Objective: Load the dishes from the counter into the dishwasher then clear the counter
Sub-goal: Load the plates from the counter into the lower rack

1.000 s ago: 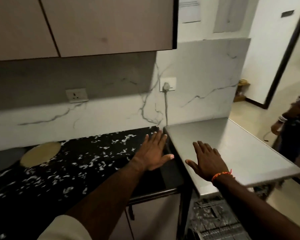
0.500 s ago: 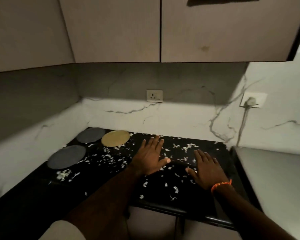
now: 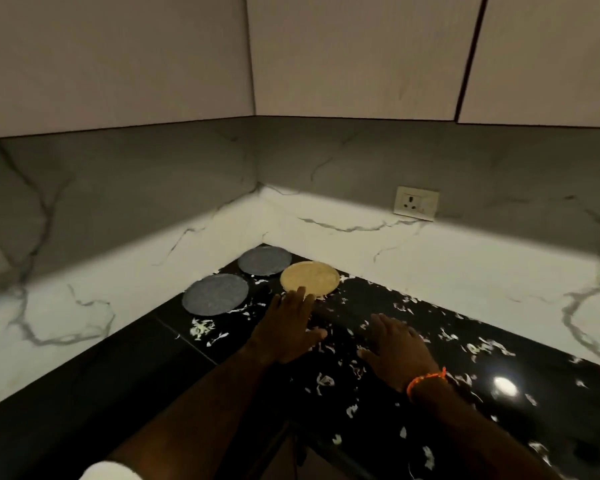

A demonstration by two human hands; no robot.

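Observation:
Three flat plates lie in the far corner of the black counter (image 3: 84,375): a yellow plate (image 3: 312,276), a grey plate (image 3: 264,260) behind it and a second grey plate (image 3: 216,294) to its left. My left hand (image 3: 288,327) is stretched out flat with straight fingers, and its fingertips reach the yellow plate's near rim. To the right my right hand (image 3: 397,348), an orange band on its wrist, hovers open over the counter and holds nothing. White scraps (image 3: 201,329) are scattered over the counter. The dishwasher is out of view.
White marble walls close the corner behind and left of the plates. A wall socket (image 3: 416,203) sits on the back wall at the right. Pale upper cabinets (image 3: 354,57) hang overhead. A cabinet front shows below the counter's near edge.
My view has swung left from the steel dishwasher top to the counter corner. Both hands moved forward over the counter, the left one up to the yellow plate.

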